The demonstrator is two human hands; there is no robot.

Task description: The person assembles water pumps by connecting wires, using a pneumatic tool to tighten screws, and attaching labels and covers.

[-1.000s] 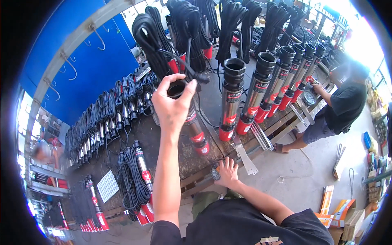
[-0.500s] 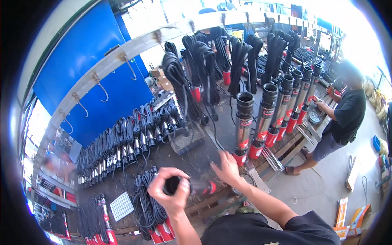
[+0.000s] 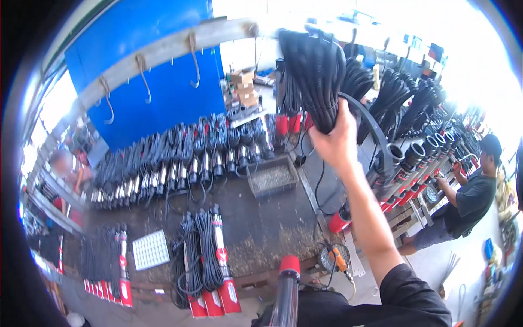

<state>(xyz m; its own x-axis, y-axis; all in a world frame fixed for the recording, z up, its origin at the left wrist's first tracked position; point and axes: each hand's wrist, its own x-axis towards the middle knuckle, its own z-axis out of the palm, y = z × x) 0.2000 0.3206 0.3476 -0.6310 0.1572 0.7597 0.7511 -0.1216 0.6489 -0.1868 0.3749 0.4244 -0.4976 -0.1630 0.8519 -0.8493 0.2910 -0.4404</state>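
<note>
Raised above the bench, my right hand [image 3: 339,136] is closed around the lower end of a thick coil of black cable [image 3: 315,73]. Whether the coil's top still rests on a hook of the overhead rail cannot be seen. A flat black strand curves from near the hand down to the right. Close to my body at the bottom edge is a shiny metal pump cylinder [image 3: 286,302] with a red cap [image 3: 290,264] pointing away from me. My left hand is out of the picture, so its hold on the cylinder is hidden.
Metal cylinders with red ends [image 3: 417,155] stand in a row at right, below more hanging coils. Finished-looking bundles [image 3: 210,261] lie front left beside a white tray [image 3: 151,249]. A grey metal box [image 3: 272,177] sits mid-bench. A co-worker [image 3: 474,191] stands at far right.
My right hand has risen from the bench and taken hold of a cable coil. My left hand has left view, and the metal cylinder is now against my body. The view has shifted.
</note>
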